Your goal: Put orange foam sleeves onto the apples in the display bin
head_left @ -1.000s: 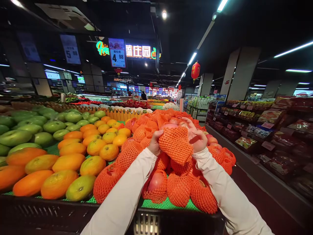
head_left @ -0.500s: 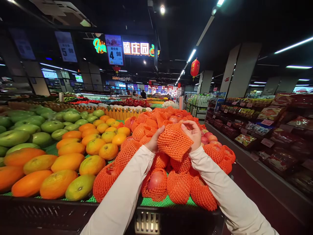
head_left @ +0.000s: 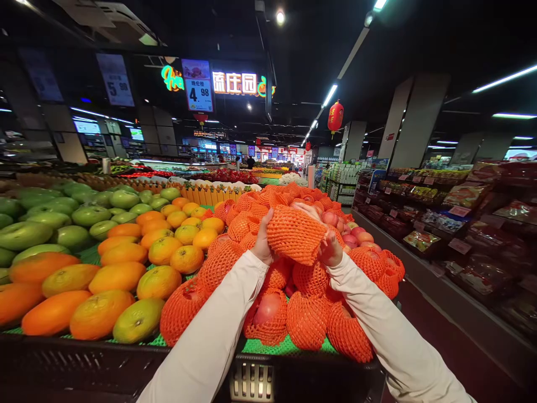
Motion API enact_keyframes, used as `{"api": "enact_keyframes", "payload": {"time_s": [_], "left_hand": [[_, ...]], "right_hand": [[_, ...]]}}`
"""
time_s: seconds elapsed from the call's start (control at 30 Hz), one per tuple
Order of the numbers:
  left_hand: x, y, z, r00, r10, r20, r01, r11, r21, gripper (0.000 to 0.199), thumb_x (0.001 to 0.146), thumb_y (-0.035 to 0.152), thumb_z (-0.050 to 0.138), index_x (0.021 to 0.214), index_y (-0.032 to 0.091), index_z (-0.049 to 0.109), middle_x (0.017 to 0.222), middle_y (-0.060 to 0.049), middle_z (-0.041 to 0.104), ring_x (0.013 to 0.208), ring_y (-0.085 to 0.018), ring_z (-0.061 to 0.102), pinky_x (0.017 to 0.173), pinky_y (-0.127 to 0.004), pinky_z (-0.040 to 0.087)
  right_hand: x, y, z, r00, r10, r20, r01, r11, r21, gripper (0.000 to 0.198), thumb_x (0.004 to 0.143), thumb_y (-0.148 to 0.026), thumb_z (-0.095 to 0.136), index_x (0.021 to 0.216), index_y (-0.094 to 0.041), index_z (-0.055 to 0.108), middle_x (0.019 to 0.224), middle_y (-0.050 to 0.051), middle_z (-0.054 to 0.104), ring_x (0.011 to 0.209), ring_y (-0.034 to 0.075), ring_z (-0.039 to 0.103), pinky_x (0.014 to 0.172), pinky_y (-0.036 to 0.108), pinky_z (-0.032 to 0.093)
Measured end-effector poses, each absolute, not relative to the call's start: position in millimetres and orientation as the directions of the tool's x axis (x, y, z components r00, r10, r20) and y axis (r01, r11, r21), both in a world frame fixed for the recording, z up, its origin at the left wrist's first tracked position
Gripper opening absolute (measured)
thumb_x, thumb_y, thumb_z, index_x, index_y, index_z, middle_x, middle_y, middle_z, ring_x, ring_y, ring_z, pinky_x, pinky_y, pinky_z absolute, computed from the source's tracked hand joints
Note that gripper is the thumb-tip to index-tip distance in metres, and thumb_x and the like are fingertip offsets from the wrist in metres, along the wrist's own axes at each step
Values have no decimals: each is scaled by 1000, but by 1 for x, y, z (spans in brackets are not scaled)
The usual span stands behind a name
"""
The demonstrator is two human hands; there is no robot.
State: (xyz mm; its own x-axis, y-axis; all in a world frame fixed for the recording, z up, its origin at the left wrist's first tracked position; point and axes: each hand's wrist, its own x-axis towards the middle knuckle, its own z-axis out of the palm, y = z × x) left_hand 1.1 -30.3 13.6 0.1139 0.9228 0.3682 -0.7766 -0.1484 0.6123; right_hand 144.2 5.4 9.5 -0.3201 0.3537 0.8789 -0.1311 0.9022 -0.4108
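Above the heap of apples, both of my hands hold up an orange foam fruit net (head_left: 296, 235). My left hand (head_left: 263, 240) grips its left end, with the thumb up along the side and the other fingers hidden behind it. At the right end, my right hand (head_left: 331, 246) holds the net near its opening; some of its fingers show behind the upper edge. Whether an apple is inside this net, I cannot tell. Just below it lie netted apples, one showing red skin through its net (head_left: 265, 309).
Oranges (head_left: 121, 276) lie left of the netted apples, with green fruit (head_left: 90, 215) farther left. Bare apples (head_left: 358, 235) sit on the right. A black crate edge (head_left: 310, 372) runs along the front. Shelves of packaged goods (head_left: 423, 229) stand across the aisle.
The net has tilted and shifted slightly left. My right hand has turned, its fingers moving from the net's upper right corner to behind it.
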Motion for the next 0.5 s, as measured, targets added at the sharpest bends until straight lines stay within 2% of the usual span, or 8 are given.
{"api": "enact_keyframes", "payload": {"time_s": [0.07, 0.13, 0.2, 0.27, 0.33, 0.5], "left_hand": [[1, -30, 15, 77, 912, 403, -778, -198, 597, 51, 65, 60, 72, 95, 20, 64, 100, -8, 73, 120, -32, 60, 101, -43, 50], [1, -30, 17, 82, 899, 430, -780, -210, 589, 53, 67, 62, 70, 98, 19, 65, 102, -9, 73, 121, -33, 59, 101, -45, 50], [2, -30, 18, 86, 896, 436, -786, -207, 582, 54, 69, 62, 68, 99, 17, 65, 103, -11, 72, 120, -33, 59, 102, -45, 49], [2, -30, 19, 77, 903, 423, -789, -204, 579, 53, 70, 61, 68, 99, 16, 65, 102, -11, 73, 119, -32, 61, 101, -43, 50], [2, -29, 18, 67, 910, 409, -791, -201, 578, 52, 70, 59, 68, 99, 16, 66, 101, -11, 73, 117, -31, 62, 100, -41, 51], [3, -28, 16, 37, 919, 392, -799, -208, 564, 51, 71, 55, 69, 103, 15, 65, 103, -9, 74, 116, -30, 63, 97, -38, 53]], "right_hand": [[146, 3, 13, -353, 328, 876, -178, 896, -407, 84, 74, -85, 41, 133, -27, 58, 143, 6, 50, 138, 31, 41, 117, 48, 31], [148, 1, 16, -365, 318, 875, -217, 885, -412, 76, 73, -75, 55, 134, -29, 58, 145, 4, 49, 139, 32, 39, 118, 49, 28], [151, 2, 17, -358, 330, 874, -234, 874, -426, 69, 76, -70, 57, 131, -29, 61, 144, 5, 50, 139, 32, 40, 119, 50, 26], [152, 5, 17, -362, 353, 863, -250, 855, -455, 69, 77, -72, 52, 128, -27, 63, 142, 6, 53, 137, 32, 41, 118, 50, 26], [154, 9, 15, -382, 374, 845, -245, 841, -483, 70, 75, -73, 54, 125, -25, 66, 136, 8, 58, 136, 32, 43, 118, 50, 27], [159, 14, 13, -435, 409, 802, -240, 806, -541, 60, 68, -60, 68, 116, -23, 70, 127, 9, 65, 133, 32, 46, 115, 49, 31]]}}
